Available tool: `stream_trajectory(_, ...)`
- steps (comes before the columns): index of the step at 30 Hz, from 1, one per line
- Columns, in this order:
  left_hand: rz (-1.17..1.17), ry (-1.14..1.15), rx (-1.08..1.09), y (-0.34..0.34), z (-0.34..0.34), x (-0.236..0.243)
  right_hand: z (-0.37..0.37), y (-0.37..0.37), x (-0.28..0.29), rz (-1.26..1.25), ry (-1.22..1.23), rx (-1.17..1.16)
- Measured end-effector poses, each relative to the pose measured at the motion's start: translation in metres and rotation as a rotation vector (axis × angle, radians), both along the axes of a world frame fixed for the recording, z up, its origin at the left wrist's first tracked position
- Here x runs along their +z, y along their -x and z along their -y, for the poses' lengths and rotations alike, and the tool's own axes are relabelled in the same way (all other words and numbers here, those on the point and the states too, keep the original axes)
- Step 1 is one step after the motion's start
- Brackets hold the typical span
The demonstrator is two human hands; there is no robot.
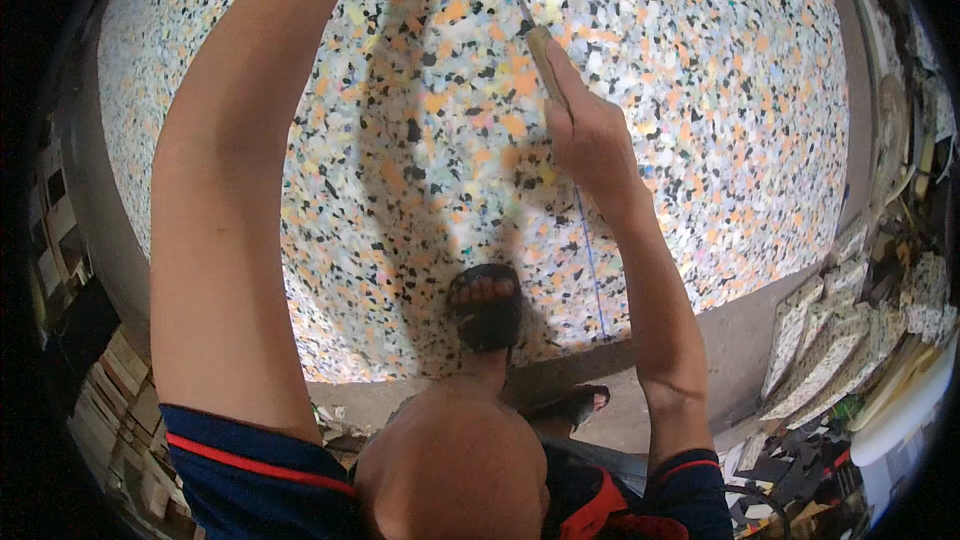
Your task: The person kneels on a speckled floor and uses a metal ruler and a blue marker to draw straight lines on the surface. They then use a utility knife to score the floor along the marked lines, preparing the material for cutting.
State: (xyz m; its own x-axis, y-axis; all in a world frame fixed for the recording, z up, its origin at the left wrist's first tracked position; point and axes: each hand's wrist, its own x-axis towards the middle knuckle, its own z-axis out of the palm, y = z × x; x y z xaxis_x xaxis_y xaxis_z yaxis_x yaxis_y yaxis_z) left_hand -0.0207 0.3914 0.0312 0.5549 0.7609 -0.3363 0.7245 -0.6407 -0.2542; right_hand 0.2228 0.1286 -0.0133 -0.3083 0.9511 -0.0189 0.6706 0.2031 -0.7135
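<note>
My right hand (592,140) is closed around the wooden handle of a long, thin-bladed knife (542,48). Its dark, narrow blade runs up and slightly left, past the top edge of the view. Beneath it lies a large sheet of speckled foam (700,90), white with orange, black and grey bits. A blue line (588,258) is marked on the foam, running from below my right wrist toward the near edge. My left arm reaches over the left part of the sheet, and its hand is beyond the top edge, out of sight.
My sandalled foot (485,308) stands on the near part of the foam; the other sandal (572,407) is on the floor behind its edge. Foam offcuts (825,345) are stacked at the right, with dark scraps (790,475) below them. More blocky pieces (110,380) lie at the left.
</note>
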Motion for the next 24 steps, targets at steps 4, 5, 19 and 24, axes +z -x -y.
stream_trajectory(4,0.027,0.031,0.014,0.003,-0.003,-0.004,0.014,-0.007,0.018,0.066,0.162,-0.046)
stream_trajectory(5,0.037,0.025,0.013,0.004,-0.003,-0.005,0.024,-0.012,0.027,0.075,0.254,-0.062)
stream_trajectory(19,0.068,-0.003,0.003,0.009,-0.005,-0.007,0.04,-0.016,0.016,0.063,0.169,-0.051)
stream_trajectory(24,0.098,-0.023,-0.027,0.013,-0.007,-0.013,0.073,-0.027,0.026,-0.028,0.129,-0.07)
